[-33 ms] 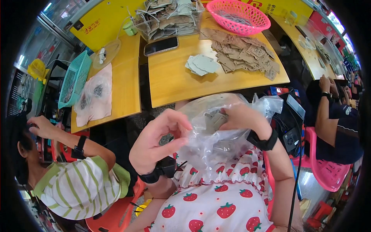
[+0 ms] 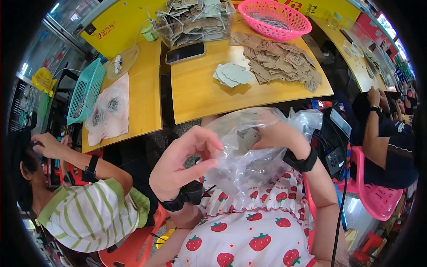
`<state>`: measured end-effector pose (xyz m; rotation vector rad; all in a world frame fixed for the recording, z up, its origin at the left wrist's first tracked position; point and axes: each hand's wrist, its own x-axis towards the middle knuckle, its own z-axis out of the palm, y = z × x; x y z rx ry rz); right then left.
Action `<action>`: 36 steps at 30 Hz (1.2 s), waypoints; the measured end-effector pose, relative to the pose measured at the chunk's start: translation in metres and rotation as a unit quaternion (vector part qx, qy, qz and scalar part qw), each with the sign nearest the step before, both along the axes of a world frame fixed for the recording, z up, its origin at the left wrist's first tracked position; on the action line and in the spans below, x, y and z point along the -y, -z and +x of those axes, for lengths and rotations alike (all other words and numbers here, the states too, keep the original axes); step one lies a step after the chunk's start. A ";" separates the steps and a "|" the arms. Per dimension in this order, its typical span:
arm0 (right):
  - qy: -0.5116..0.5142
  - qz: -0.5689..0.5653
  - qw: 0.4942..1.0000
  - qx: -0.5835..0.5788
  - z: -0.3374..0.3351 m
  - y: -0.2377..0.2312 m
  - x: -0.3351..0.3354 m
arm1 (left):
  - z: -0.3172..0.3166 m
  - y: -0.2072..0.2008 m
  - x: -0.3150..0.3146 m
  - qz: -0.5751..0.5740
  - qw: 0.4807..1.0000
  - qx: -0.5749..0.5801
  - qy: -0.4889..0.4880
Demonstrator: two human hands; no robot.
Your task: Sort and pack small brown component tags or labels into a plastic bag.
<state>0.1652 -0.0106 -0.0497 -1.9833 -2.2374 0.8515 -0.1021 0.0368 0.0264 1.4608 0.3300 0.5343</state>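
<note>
A clear plastic bag (image 2: pixel 249 171) rests on my lap, below the front edge of the table. My left hand (image 2: pixel 184 162) curves round the left side of its mouth, with thumb and fingertips pinching the film. My right hand (image 2: pixel 278 133) reaches inside the bag from the right. Its fingers are bent at several flat grey pieces (image 2: pixel 245 139) in there, and the fingertips are partly hidden by them and by the crumpled film. On the table, a small stack of pale grey plates (image 2: pixel 232 74) lies beside a wide heap of brown cut-out plates (image 2: pixel 284 62).
A phone (image 2: pixel 185 53) lies behind the pale stack. Farther back are a clear bin (image 2: pixel 195 22) of plates and a pink basket (image 2: pixel 274 20). One person (image 2: pixel 93 209) sits at my left, another (image 2: pixel 384 138) at my right. A black cable (image 2: pixel 341 200) hangs by my right arm.
My right hand has shifted very slightly in the bag, and the film has moved a little with it. My left hand stays almost in place.
</note>
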 end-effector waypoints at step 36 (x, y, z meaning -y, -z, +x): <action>-0.106 0.149 0.983 -0.005 -0.037 -0.002 0.032 | -0.005 -0.005 -0.001 -0.011 0.998 -0.009 0.058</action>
